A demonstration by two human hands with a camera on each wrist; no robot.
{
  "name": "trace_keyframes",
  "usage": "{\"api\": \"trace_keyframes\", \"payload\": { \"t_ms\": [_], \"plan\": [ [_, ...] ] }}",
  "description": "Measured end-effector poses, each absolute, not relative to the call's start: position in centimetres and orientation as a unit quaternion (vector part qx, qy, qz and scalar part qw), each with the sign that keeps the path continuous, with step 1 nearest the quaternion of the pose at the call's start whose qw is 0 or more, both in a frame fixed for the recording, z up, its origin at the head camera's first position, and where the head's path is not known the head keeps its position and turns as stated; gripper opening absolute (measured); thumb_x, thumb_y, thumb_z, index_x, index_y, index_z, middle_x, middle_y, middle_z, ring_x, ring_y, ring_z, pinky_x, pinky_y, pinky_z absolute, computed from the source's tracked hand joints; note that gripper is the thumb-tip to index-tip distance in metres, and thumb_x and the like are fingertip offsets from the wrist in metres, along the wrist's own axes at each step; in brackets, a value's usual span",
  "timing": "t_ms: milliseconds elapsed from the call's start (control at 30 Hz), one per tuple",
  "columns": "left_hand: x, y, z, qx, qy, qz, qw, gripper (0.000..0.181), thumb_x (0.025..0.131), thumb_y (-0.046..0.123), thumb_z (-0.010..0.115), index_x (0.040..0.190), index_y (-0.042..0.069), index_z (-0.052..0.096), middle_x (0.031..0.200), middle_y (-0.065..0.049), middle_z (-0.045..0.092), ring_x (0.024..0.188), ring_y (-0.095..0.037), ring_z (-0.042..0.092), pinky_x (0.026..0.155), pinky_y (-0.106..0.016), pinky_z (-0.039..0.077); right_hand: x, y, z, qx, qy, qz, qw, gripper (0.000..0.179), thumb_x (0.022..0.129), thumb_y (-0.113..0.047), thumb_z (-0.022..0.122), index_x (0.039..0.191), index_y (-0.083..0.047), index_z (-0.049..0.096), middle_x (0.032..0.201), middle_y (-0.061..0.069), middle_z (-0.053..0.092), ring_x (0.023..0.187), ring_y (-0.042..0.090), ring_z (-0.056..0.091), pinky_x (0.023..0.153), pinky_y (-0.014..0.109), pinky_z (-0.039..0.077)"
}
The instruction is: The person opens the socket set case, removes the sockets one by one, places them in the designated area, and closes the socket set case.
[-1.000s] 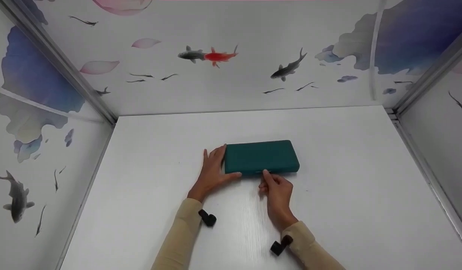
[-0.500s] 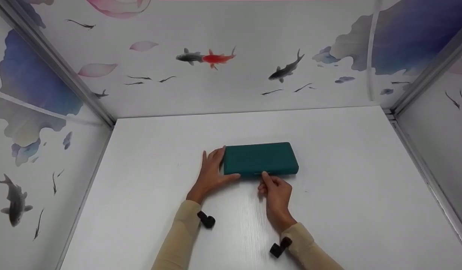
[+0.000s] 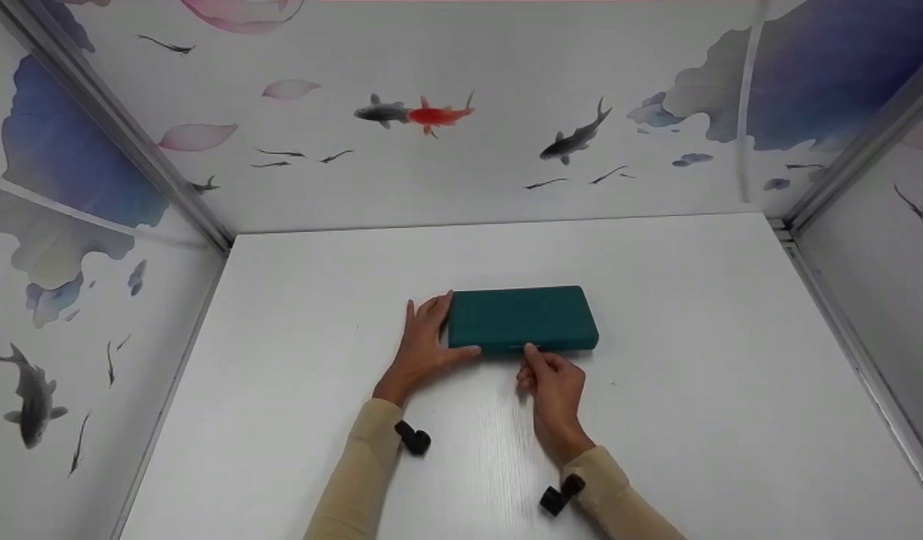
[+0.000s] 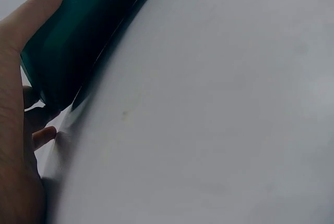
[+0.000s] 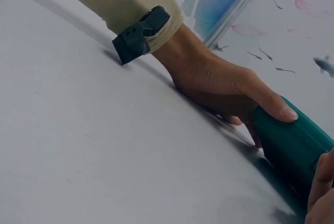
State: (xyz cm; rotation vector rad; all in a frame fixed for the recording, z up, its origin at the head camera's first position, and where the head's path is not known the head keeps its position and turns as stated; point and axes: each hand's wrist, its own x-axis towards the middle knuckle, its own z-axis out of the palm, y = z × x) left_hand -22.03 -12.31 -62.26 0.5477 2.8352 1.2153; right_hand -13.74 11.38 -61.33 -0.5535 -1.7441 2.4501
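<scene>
Head: on the flat white tabletop (image 3: 702, 375), a dark-green rectangular plastic-looking case (image 3: 523, 316) lies nine-to-three o'clock lengthwise, left hand (image 3: 422, 348) gripping its nine-o'clock end, right hand (image 3: 557, 381) pinching its six-o'clock edge. Left wrist: it points toward one. Right wrist: toward five.

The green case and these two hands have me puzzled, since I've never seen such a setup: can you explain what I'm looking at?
No machine here: these are a person's bare hands. The widest picture comes from a head camera looking forward and down; the other two come from the black wrist cameras, one per arm. A flat green case lies on a white table, with a fish-painted wall behind it. The left hand holds the case's left end, thumb on the near side. The right hand, fingers curled, touches the near edge with its thumb. What's inside the case can't be seen.
</scene>
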Motion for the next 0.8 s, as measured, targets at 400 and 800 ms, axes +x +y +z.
{"api": "trace_keyframes", "payload": {
  "t_ms": [400, 800],
  "plan": [
    [-22.0, -12.4, -62.2, 0.169, 0.902, 0.397, 0.014, 0.134, 0.08, 0.097, 0.062, 0.176, 0.011, 0.026, 0.174, -0.021, 0.036, 0.166, -0.041, 0.024, 0.134, -0.059, -0.01, -13.6, 11.6, -61.3, -0.194, -0.571, 0.797, 0.033, 0.04, 0.106, -0.027, 0.077, 0.111, 0.012, 0.075, 0.081, 0.015, 0.069, 0.068, 0.017, 0.064, 0.063, 0.026, 0.059],
    [-22.2, -12.8, -62.6, 0.203, 0.915, 0.349, 0.015, 0.13, 0.083, 0.089, 0.069, 0.178, 0.014, 0.021, 0.177, -0.013, 0.035, 0.166, -0.032, 0.026, 0.134, -0.06, -0.011, -12.8, 12.6, -60.9, -0.17, -0.593, 0.787, -0.027, 0.035, 0.11, -0.023, 0.072, 0.108, 0.012, 0.075, 0.088, 0.02, 0.07, 0.069, 0.018, 0.064, 0.062, 0.025, 0.058]
  ]
}}
